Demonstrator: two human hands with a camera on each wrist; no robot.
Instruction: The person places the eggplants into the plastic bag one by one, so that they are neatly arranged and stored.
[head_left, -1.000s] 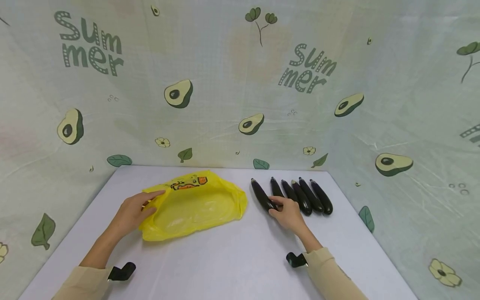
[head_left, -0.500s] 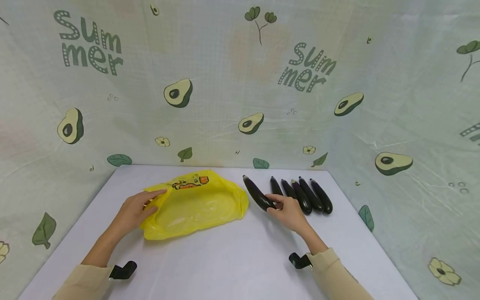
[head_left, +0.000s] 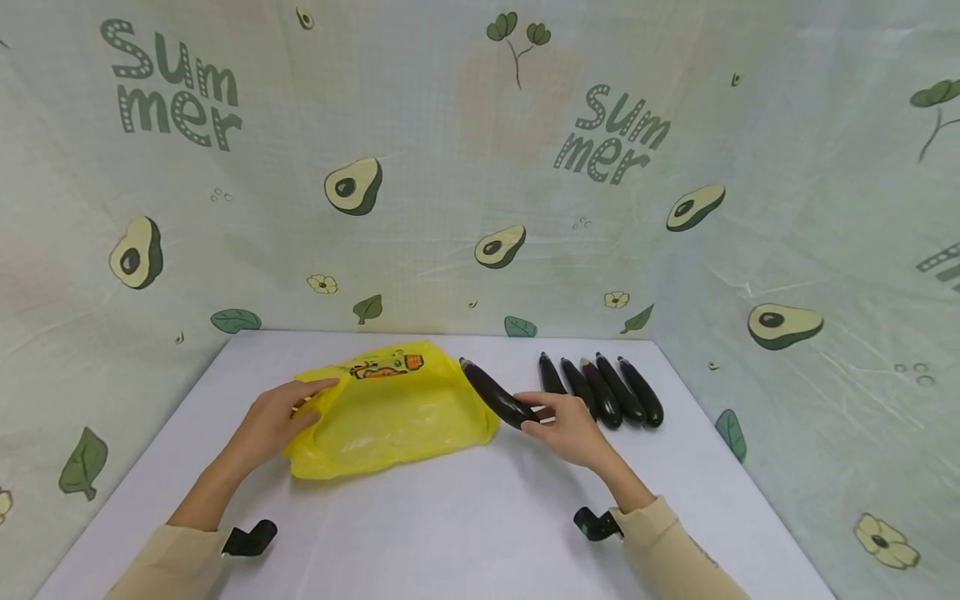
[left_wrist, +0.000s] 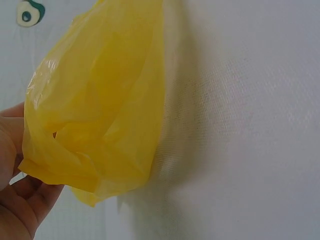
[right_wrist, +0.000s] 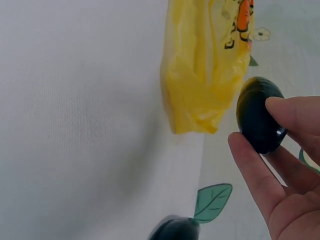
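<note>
My right hand (head_left: 573, 429) grips the thick end of a dark eggplant (head_left: 495, 393) between thumb and fingers, its stem end pointing up and left. That stem end overlaps the right side of a yellow plastic bag (head_left: 405, 417) in the head view. The right wrist view shows the eggplant (right_wrist: 260, 115) end-on between the fingertips. On the left, my left hand (head_left: 266, 425) holds the bag's left edge, keeping its mouth spread toward me. In the left wrist view the bag (left_wrist: 100, 100) hides part of the left fingers.
Several more eggplants (head_left: 611, 392) lie side by side at the back right of the white table (head_left: 420, 533). A cloth wall (head_left: 420, 125) printed with avocados and leaves rises behind and beside the table.
The right hand has lifted the eggplant from beside the others and moved it left, to the bag's right side. The left hand and bag have shifted only slightly right.
</note>
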